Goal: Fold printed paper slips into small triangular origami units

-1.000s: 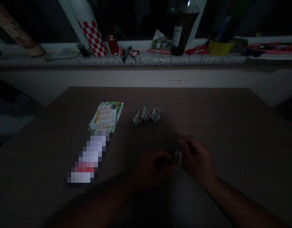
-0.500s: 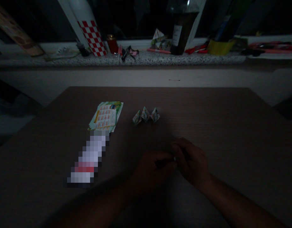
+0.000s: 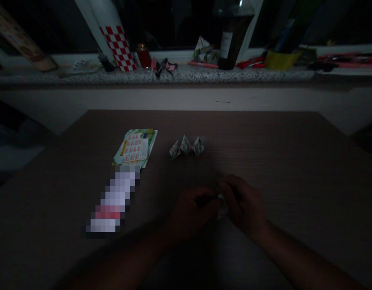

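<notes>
In the lower middle of the frame the left hand [image 3: 192, 213] and the right hand [image 3: 246, 205] are close together, the fingers of both pinched on a small piece of folded paper [image 3: 222, 210]. The paper is in the gap between the fingertips, right of the center of the frame, partly covered by them, and the dim light hides its exact shape. The forearms run out to the lower left and lower right.

Above the hands, near the middle of the frame, three folded paper shapes [image 3: 186, 146] stand in a row on the dark tabletop [image 3: 279, 145], pointed at the top and seeming to touch or nearly touch. Left of them lies a stack of printed leaflets [image 3: 134, 150], pale green and white. Just below the stack, in the left part of the frame, is a pale strip with a red band [image 3: 118, 197], too pixelated to make out.

Across the top of the frame runs a speckled windowsill [image 3: 192, 75]. On it, from the upper left to the upper right, are a patterned tube [image 3: 28, 42], a white bottle with red checks [image 3: 119, 48], a small red jar [image 3: 144, 57], a dark bottle with a pale label [image 3: 229, 44] and a yellow container [image 3: 281, 60]
</notes>
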A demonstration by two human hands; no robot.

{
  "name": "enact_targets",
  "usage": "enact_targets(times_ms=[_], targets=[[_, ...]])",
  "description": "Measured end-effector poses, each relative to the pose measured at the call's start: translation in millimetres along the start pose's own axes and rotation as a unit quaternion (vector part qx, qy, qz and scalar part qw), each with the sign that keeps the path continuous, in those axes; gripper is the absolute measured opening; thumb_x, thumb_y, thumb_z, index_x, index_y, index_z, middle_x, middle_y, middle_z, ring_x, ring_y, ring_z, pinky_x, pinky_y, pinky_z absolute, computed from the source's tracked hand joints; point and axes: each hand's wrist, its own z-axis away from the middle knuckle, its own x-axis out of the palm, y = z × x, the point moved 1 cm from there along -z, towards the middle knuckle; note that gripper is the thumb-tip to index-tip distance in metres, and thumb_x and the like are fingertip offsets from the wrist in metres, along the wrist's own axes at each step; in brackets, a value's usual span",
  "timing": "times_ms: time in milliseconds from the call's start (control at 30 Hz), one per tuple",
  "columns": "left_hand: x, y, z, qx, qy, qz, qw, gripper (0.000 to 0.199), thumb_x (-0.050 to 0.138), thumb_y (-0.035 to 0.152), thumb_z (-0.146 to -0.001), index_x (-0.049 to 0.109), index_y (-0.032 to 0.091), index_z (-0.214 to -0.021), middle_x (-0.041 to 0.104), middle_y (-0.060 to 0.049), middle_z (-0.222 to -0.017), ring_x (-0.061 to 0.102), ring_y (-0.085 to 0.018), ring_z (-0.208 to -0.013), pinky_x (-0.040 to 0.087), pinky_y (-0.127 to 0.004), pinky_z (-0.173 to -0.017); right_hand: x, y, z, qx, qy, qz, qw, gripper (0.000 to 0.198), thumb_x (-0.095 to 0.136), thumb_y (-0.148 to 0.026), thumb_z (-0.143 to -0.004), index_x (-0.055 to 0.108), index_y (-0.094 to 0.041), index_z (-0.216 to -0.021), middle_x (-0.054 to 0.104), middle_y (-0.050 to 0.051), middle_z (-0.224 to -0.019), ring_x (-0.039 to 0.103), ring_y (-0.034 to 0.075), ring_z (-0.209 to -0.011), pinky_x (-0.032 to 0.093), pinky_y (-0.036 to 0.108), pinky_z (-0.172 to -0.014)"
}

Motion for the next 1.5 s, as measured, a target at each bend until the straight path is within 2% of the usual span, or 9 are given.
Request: enact_targets(times_ms=[100,200,333,533,733,1000,1200,1300,1500], targets=[[-3.6,0.9,-1.1,-0.007,0.008,0.043,0.999,0.015,0.066,0.027,-0.078,0.065,0.014,-0.072,0.057,0.003,-0.059,0.048,-0.007,-0.053,0.037,-0.018,-0.053,-1.1,4.4,1.4,0.068,-0.021,-0.065,0.995,0.011,0.05,-0.023,-0.092,0.059,-0.02,-0.096,0.062,0.0,-0.071,0.059,0.011,-0.059,0.047,0.02,-0.053],[-8.5,-0.3,-3.0,-0.034,0.02,0.124,0.991,0.019,0.07,0.031,-0.074,0.066,0.013,-0.074,0.06,0.002,-0.061,0.05,-0.007,-0.051,0.038,-0.019,-0.05,-4.9,9.6,2.2,0.129,-0.102,-0.14,0.976,0.019,0.046,-0.031,-0.094,0.059,-0.018,-0.089,0.052,-0.004,-0.057,0.047,0.009,-0.046,0.037,0.019,-0.041],[-11.6,-2.4,-5.6,-0.068,0.019,0.201,0.977,0.023,0.075,0.032,-0.068,0.065,0.012,-0.071,0.06,0.001,-0.059,0.049,-0.008,-0.049,0.038,-0.02,-0.048,-8.0,12.0,1.3,0.113,-0.21,-0.164,0.957,0.035,0.045,-0.036,-0.094,0.054,-0.016,-0.066,0.044,-0.004,-0.052,0.041,0.008,-0.045,0.032,0.019,-0.042],[-9.1,-1.9,-5.1,-0.07,0.002,0.219,0.973,0.023,0.077,0.032,-0.064,0.067,0.012,-0.068,0.059,0.001,-0.059,0.05,-0.008,-0.051,0.039,-0.021,-0.051,-5.4,9.8,2.6,0.165,-0.255,-0.253,0.918,0.039,0.045,-0.042,-0.094,0.056,-0.016,-0.067,0.038,-0.005,-0.05,0.031,0.006,-0.04,0.024,0.018,-0.037],[-7.5,-7.6,-5.0,-0.062,-0.028,0.222,0.973,0.023,0.075,0.033,-0.068,0.063,0.012,-0.069,0.057,0.002,-0.058,0.048,-0.007,-0.048,0.037,-0.019,-0.048,-5.6,6.4,4.3,0.206,-0.244,-0.243,0.916,0.044,0.048,-0.046,-0.091,0.053,-0.016,-0.059,0.037,-0.005,-0.047,0.029,0.006,-0.039,0.021,0.019,-0.037],[-6.9,-9.3,-6.1,-0.045,-0.063,0.184,0.98,0.032,0.067,0.044,-0.078,0.063,0.012,-0.072,0.056,0.001,-0.06,0.048,-0.008,-0.051,0.038,-0.02,-0.05,-3.3,9.7,7.7,0.162,-0.221,-0.253,0.928,0.043,0.047,-0.045,-0.091,0.051,-0.017,-0.059,0.036,-0.006,-0.046,0.031,0.006,-0.039,0.023,0.019,-0.038],[-7.6,-6.0,-3.6,-0.045,-0.081,0.177,0.98,0.033,0.067,0.043,-0.077,0.06,0.012,-0.069,0.052,0.001,-0.06,0.045,-0.008,-0.051,0.035,-0.02,-0.05,-2.3,10.6,8.0,0.195,-0.218,-0.256,0.921,0.051,0.042,-0.051,-0.092,0.047,-0.018,-0.054,0.035,-0.005,-0.044,0.03,0.006,-0.038,0.022,0.019,-0.036],[-6.8,-9.1,-3.5,-0.052,-0.091,0.172,0.979,0.033,0.066,0.044,-0.078,0.058,0.013,-0.069,0.05,0.002,-0.058,0.042,-0.007,-0.049,0.032,-0.02,-0.049,-2.7,9.0,7.4,0.181,-0.226,-0.233,0.928,0.053,0.041,-0.048,-0.093,0.044,-0.018,-0.05,0.034,-0.006,-0.042,0.029,0.006,-0.037,0.021,0.019,-0.035],[-6.8,-7.9,-4.5,-0.083,-0.075,0.242,0.964,0.033,0.07,0.043,-0.072,0.057,0.013,-0.071,0.051,0.002,-0.061,0.045,-0.008,-0.053,0.036,-0.02,-0.052,-5.2,12.2,5.5,0.156,-0.189,-0.245,0.938,0.047,0.04,-0.045,-0.095,0.054,-0.017,-0.06,0.046,-0.003,-0.049,0.043,0.009,-0.044,0.036,0.02,-0.041]])
